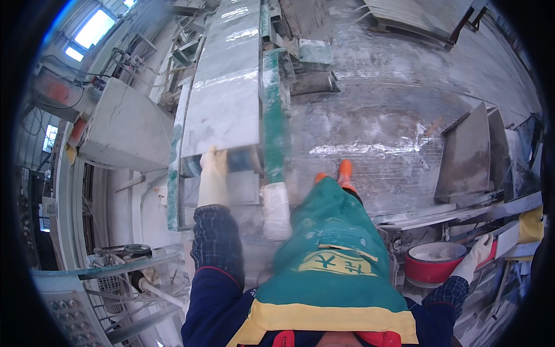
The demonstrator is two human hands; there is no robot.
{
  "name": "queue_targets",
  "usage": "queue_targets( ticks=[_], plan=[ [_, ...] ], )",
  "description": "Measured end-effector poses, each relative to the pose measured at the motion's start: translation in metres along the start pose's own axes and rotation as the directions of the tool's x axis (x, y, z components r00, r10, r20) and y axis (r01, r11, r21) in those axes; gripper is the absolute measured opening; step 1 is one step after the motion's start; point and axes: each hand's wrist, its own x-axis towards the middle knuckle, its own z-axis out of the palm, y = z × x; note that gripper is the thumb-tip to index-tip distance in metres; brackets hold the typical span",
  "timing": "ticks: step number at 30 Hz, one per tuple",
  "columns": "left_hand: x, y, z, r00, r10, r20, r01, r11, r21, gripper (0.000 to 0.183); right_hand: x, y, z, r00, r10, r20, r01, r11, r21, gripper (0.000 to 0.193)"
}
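Note:
A line of white marble slabs (pixel 224 110) with faint grey veining lies on a roller conveyor with a green side rail (pixel 273 121). At the near edge of the closest slab is my left hand (pixel 214 170), in a cream glove, its fingertips curled over that edge. Beneath the edge a dark roller (pixel 245 160) shows. Far out to the right, my right hand (pixel 478 252), also gloved, is beside a pale flat panel (pixel 507 238) and a red tub (pixel 430 269) holding whitish material. Whether its fingers hold anything is unclear.
White wrapping (pixel 276 211) covers the rail's near end. Grey slabs (pixel 462 156) lean upright at the right, and a stack of slabs (pixel 413 20) stands at the far right. A large pale machine housing (pixel 124 127) is left of the conveyor. The floor (pixel 370 115) looks wet.

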Motion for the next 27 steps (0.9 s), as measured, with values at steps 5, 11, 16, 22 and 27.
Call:
queue_targets(
  ticks=[5,11,16,22,27],
  plan=[
    [0.016,0.007,-0.011,0.973,0.051,0.224,-0.094,0.978,0.189,0.040,-0.005,-0.005,0.002,1.000,0.027,0.009,-0.028,0.994,0.102,0.051],
    [-0.038,0.018,0.048,0.984,0.109,-0.138,-0.077,0.971,0.224,0.036,-0.013,-0.006,0.004,0.999,0.039,0.035,-0.041,0.997,0.064,0.051],
    [-0.035,0.017,0.050,0.975,0.110,-0.195,-0.071,0.978,0.197,0.034,-0.016,-0.007,0.005,0.987,0.120,0.103,-0.134,0.981,0.140,0.050],
    [-0.030,0.018,0.052,0.972,0.108,-0.208,-0.060,0.972,0.226,0.035,-0.025,-0.023,-0.003,0.997,0.034,0.070,-0.045,0.986,0.162,0.051],
    [-0.059,0.045,0.040,0.997,0.071,0.000,-0.053,0.748,0.661,0.041,-0.016,-0.026,-0.011,0.959,-0.263,-0.108,0.221,0.927,-0.302,0.049]
  ],
)
